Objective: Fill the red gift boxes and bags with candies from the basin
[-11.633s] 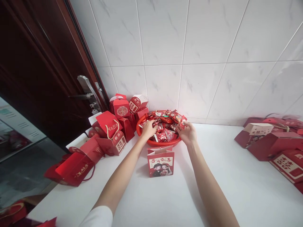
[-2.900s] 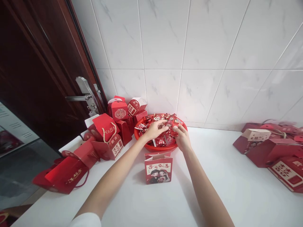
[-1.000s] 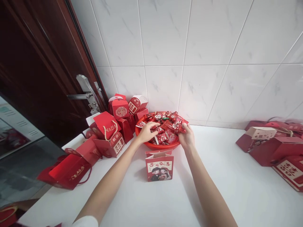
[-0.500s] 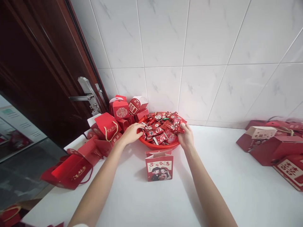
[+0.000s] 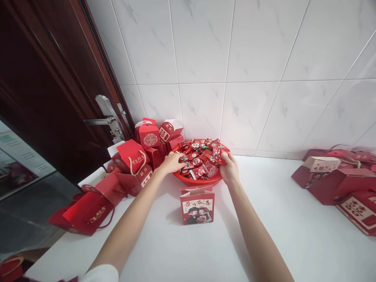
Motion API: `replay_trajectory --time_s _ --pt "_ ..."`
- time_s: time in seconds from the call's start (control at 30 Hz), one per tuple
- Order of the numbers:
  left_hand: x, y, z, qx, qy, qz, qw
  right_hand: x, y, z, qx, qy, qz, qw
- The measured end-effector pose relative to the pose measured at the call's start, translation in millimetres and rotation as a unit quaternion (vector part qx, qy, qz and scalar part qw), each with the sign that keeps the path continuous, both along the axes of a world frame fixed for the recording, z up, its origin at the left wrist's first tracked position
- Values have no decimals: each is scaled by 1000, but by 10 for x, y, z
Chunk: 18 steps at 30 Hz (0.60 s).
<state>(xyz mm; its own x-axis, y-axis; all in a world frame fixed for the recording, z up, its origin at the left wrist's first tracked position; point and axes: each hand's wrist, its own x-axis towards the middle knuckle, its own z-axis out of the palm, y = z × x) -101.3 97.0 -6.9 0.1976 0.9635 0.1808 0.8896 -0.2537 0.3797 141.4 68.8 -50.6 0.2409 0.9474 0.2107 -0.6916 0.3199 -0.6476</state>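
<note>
A red plastic bowl heaped with red-wrapped candies stands against the wall. My left hand reaches over the bowl's left rim, its fingers bent together on the candies; what they pinch, if anything, is hidden. On the opposite side my right hand grips the bowl's right edge, thumb on top and the other fingers mostly hidden. Just in front of the bowl, a small red paper gift box stands upright with its top open and a cartoon couple on its face.
Several red gift boxes crowd the table's left side, some open and some with rope handles. More red boxes sit at the right. Behind the white table rises a tiled wall. A dark wooden door with a metal handle is at left.
My left hand has moved a little right, further over the candies. My right hand has stayed at the bowl's right side. The gift box stands where it was.
</note>
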Motion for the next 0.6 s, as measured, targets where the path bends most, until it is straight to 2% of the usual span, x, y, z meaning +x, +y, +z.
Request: replay_trajectory --time_s 0.17,0.37,0.6 --pt "51 111 -41 -18 -36 -10 999 -6 6 -4 1 1 -4 1000" --pt "98 71 -114 -36 -91 -57 994 -8 -22 28 3 -5 12 1000" --pt "139 40 -114 -27 -108 -23 993 -7 -69 83 -1 -15 38 999"
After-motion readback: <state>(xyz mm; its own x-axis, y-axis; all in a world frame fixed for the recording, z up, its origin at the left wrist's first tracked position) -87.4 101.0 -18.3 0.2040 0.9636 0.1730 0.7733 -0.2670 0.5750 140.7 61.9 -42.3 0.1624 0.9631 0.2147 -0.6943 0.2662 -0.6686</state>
